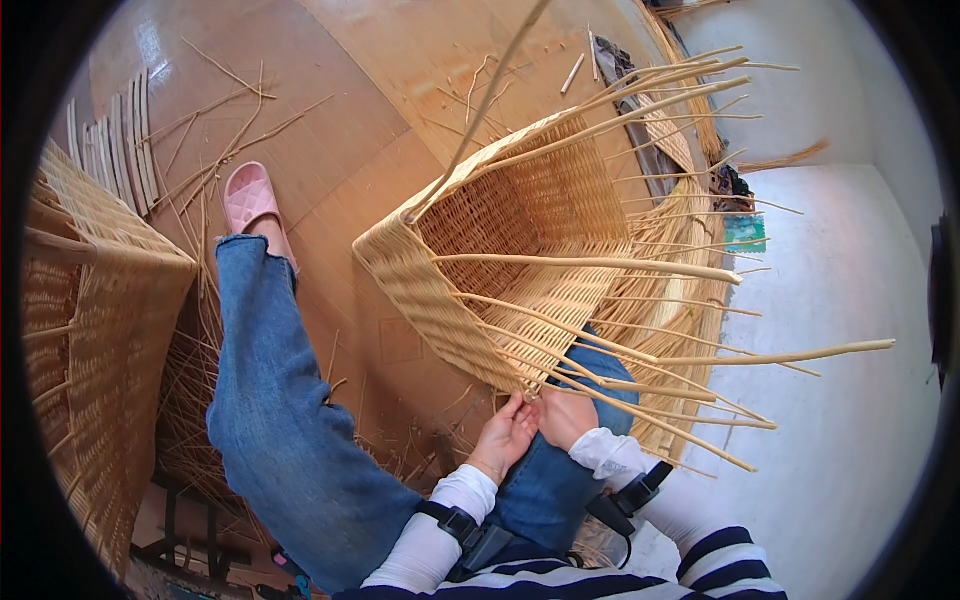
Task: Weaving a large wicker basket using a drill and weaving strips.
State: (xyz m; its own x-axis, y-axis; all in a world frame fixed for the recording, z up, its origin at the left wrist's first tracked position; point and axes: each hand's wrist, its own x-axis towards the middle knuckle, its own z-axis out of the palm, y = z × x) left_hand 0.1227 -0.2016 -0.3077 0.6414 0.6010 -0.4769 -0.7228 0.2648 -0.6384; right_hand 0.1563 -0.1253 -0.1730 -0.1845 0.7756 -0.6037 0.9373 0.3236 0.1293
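Floor: brown boards (330, 110) with cut twigs scattered about; a bundle of straw-coloured rods (690, 290) lies along the right side, probably kept within reach.
Baskets: two. The woven basket (490, 220) tips over the right thigh, its mouth to the right, likely so the leg props it and the near corner meets the hands; the second basket (120, 300) stands at the left edge.
Legs: two in blue jeans (290, 370), spread, seemingly to make room.
Stakes: more than a dozen pale stakes (600, 264) jut from the woven basket; overlap prevents an exact count.
Long rod: one (490, 98), rising from the far-left corner.
Hands: two. The left hand (508, 435) and right hand (567, 418) meet at the near corner. Left fingers curl close together, right fingers are mostly hidden; cannot tell whether either clamps a strand.
Slipper: one visible, pink (248, 197).
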